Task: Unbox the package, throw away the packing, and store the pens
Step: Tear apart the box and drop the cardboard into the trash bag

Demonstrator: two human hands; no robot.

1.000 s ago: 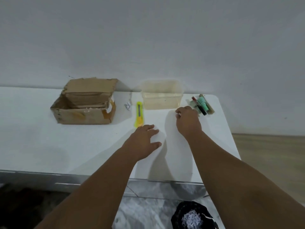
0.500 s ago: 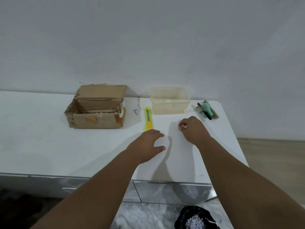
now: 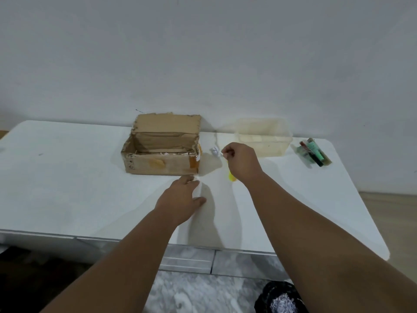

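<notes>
Your right hand has its fingers pinched on a tiny white scrap, hovering just beside a crumpled bit of paper, likely gathering stray packing for the black bin on the floor below. Your left hand lies flat and spread on the desk, holding nothing. The cardboard box stands open with shreds inside; the pens wait at the right, beside the clear container. The desk is white against a bare wall.
</notes>
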